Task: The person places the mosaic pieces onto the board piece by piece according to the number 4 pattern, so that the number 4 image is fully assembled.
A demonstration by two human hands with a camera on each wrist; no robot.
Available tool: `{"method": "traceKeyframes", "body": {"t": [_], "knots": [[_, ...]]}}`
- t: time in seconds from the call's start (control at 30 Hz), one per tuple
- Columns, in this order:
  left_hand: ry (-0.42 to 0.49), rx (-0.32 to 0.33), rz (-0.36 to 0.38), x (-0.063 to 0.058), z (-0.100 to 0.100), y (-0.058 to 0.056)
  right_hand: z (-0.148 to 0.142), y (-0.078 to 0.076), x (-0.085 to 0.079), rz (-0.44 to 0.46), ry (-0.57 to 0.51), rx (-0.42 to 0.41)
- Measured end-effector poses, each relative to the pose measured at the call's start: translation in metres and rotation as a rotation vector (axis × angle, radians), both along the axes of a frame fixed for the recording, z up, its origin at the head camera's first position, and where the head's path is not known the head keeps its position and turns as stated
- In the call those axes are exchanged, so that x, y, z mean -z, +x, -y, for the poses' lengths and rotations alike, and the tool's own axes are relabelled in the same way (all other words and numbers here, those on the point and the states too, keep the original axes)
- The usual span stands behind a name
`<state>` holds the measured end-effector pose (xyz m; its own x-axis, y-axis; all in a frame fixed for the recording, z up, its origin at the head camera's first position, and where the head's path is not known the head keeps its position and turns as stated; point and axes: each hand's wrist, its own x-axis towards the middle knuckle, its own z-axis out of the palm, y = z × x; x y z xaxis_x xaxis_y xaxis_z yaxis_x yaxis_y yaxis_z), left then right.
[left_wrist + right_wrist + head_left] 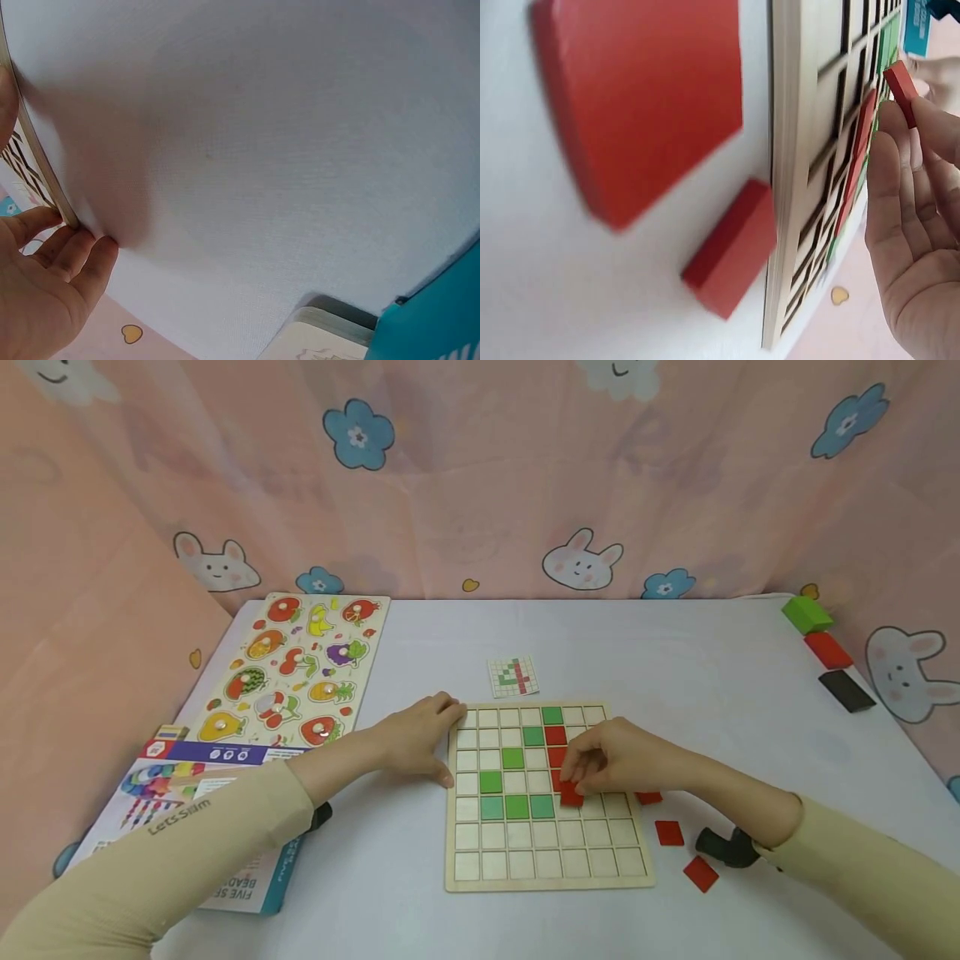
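Observation:
A wooden grid board [551, 887] lies on the white table, with several green tiles [491, 782] and a column of red tiles [556, 736] set in its cells. Between thumb and fingers, my right hand [618, 756] pinches a red square tile [901, 91] over the board, just below that column. In the right wrist view the held tile is tilted on edge above the grid. My left hand [420, 735] rests against the board's upper left side, its fingers loosely extended at the corner and the thumb lower down the edge.
Loose red tiles [669, 833] lie right of the board, under and beside the right forearm. A small pattern card [513, 677] sits behind the board. At left are a fruit puzzle [300, 635] and a box [281, 877]; green, red and black blocks [828, 650] line the right edge.

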<state>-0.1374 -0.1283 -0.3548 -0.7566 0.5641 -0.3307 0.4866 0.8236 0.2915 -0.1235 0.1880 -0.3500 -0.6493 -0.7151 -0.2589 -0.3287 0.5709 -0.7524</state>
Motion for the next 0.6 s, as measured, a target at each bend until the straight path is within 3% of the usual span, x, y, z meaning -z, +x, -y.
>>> {"method": "traceKeyframes", "body": {"t": [0.27,0.6], "knots": [[0.002,0.001,-0.004,0.0007,0.0002,-0.0002,0.0098,0.0090,0.0087,-0.044,0.047,0.000],[0.004,-0.001,-0.001,0.0007,0.0006,-0.0002,0.0075,0.0077,0.0086,-0.101,0.059,-0.019]]}}
